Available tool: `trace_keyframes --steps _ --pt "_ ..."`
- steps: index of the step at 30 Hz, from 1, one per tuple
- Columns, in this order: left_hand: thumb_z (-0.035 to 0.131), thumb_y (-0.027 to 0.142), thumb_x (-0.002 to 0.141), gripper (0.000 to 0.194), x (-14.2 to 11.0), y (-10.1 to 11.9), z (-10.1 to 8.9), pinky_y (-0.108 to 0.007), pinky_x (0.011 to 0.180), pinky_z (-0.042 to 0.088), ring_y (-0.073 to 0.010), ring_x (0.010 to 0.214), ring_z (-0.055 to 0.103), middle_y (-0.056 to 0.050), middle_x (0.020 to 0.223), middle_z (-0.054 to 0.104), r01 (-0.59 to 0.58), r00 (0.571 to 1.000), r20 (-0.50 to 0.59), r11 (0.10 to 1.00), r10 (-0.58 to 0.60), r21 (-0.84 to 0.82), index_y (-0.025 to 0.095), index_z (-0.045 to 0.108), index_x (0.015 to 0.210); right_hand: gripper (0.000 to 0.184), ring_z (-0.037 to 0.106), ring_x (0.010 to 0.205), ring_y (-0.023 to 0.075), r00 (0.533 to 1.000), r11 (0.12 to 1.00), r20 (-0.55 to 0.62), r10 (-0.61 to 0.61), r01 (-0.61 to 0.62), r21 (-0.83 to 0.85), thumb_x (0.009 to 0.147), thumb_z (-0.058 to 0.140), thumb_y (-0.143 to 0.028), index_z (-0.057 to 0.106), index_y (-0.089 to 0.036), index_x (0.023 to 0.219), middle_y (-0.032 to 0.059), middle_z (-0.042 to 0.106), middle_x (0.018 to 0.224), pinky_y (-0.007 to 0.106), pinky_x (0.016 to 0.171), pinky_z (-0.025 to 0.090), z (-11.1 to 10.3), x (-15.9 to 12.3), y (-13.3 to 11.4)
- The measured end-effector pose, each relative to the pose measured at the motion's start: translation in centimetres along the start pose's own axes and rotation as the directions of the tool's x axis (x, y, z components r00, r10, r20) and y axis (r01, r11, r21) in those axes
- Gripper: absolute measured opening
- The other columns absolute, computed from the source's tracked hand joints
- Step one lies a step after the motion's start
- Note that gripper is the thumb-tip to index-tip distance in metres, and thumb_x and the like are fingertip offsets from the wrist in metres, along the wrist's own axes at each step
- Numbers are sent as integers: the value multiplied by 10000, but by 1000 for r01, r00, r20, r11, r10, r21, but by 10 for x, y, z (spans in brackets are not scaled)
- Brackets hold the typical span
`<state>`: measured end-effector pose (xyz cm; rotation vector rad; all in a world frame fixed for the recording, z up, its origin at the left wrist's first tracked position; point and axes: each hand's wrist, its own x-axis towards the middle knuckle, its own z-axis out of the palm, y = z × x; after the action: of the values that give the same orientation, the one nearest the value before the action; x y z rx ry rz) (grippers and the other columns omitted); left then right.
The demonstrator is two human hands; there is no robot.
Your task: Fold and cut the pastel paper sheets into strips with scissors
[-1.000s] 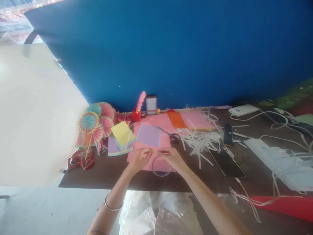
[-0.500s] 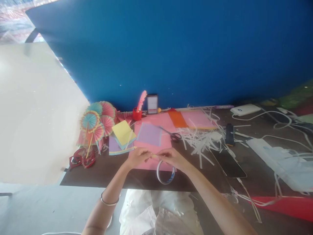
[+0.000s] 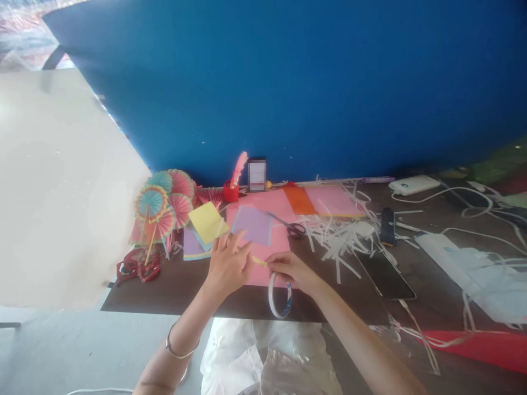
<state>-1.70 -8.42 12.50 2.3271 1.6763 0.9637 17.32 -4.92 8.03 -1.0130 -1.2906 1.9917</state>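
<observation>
My right hand (image 3: 290,269) grips a roll of double-sided tape (image 3: 279,296), which hangs on edge below the fingers over the table's front edge. A short yellowish strip of tape (image 3: 259,261) runs from the roll to my left hand (image 3: 228,266), whose thumb and forefinger pinch its free end while the other fingers are raised. Both hands hover over a pink paper sheet (image 3: 263,249) with a lilac square (image 3: 253,225) lying on it.
Paper fans (image 3: 158,206) and red cutouts (image 3: 138,270) lie left, next to yellow paper (image 3: 207,221). Scissors (image 3: 290,227), white paper strips (image 3: 337,238), a phone (image 3: 385,274), a power bank (image 3: 409,185) and cables lie to the right. A blue wall stands behind.
The tape roll has turned on edge and dropped lower. My left hand has lifted and drawn a strip of tape out from the roll, fingers spreading upward.
</observation>
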Motion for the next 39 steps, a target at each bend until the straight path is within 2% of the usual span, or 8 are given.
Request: trace_keyframes --steps 4,7,11,19,23,26,30,39 --pt "474 175 790 326 0 5 -10 -567 1050 23 -343 1307 239 -81 1339 449 116 993 -33 993 -115 37 239 620 1074 254 283 370 13 1000 999 12 9 -8 -46 641 694 -371 663 -130 714 -12 567 552 184 336 121 0 -3 -3" --pt "533 224 767 273 9 0 -16 -499 1069 137 -306 1228 403 -71 1223 566 108 982 175 965 -67 -239 247 656 1009 271 282 358 15 998 995 58 24 -18 -102 655 679 -373 669 -123 759 0 587 564 186 329 136 0 -3 -7" --pt "682 284 631 179 23 -8 -14 -298 767 482 -245 852 650 -32 863 712 263 824 550 770 135 -582 236 716 801 289 291 332 23 990 974 125 62 -32 -226 684 653 -401 666 -122 755 -19 560 512 187 320 169 -3 -2 -11" --pt "730 309 600 306 14 -31 30 -349 691 524 -244 738 669 -111 789 710 723 566 823 453 46 -522 152 714 862 275 577 618 137 965 810 261 -14 164 -563 721 618 -419 691 -157 758 35 663 700 234 555 432 -24 10 -21" --pt "765 329 562 308 -5 -48 65 -375 782 511 -208 721 661 -95 729 692 788 608 787 192 -101 -585 102 701 760 276 606 870 215 953 754 -113 -283 148 -640 719 609 -386 660 -168 880 75 666 923 336 763 466 -43 29 -4" --pt "765 329 576 365 -19 -56 79 -385 830 493 -217 796 656 -103 789 686 778 625 760 62 -176 -625 76 687 826 238 598 854 216 702 680 -390 -596 182 -711 753 569 -353 607 -173 904 85 637 933 371 769 473 -36 28 17" --pt "735 325 621 365 -28 -56 79 -391 856 476 -223 829 647 -97 837 691 728 679 709 59 -191 -683 98 680 902 200 576 895 208 725 456 -45 -687 383 -803 771 593 -314 569 -216 943 62 620 922 366 809 467 2 16 43" --pt "712 363 639 393 -26 -53 78 -394 829 491 -227 823 653 -114 898 688 732 680 709 132 -185 -668 112 664 938 103 596 835 195 684 426 -77 -726 358 -831 845 488 -225 590 -216 832 53 635 834 359 755 489 14 26 74"
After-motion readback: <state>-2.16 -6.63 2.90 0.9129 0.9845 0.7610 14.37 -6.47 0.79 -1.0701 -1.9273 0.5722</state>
